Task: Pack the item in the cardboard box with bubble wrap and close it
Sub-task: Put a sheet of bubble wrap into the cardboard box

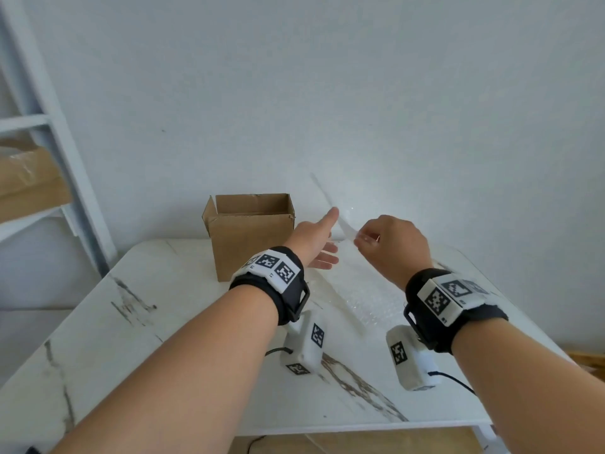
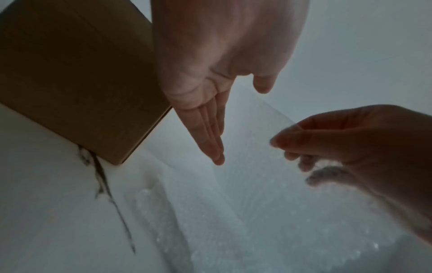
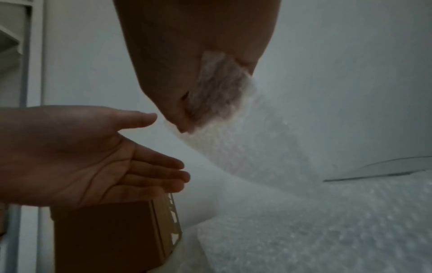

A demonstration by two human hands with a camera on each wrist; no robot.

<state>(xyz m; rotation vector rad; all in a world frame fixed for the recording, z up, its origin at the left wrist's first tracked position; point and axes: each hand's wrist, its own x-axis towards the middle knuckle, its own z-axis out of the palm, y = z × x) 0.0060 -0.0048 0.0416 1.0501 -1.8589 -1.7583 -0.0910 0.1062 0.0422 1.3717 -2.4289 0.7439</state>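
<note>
We pinch the bubble wrap (image 1: 357,286) sheet's edge in our right hand (image 1: 393,244), lifting it off the table (image 1: 183,322), our left hand (image 1: 314,244) spread flat to take it, beside the open cardboard box (image 1: 252,234).

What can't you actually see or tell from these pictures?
- Inside of the cardboard box: the head view shows only its far inner wall; both wrist views show its outside.
- The item to pack: in no view.
- Right hand fingertips: hidden behind the bubble wrap they pinch.
- Shelf contents: cut off at the left edge.

no readable text anywhere.
</note>
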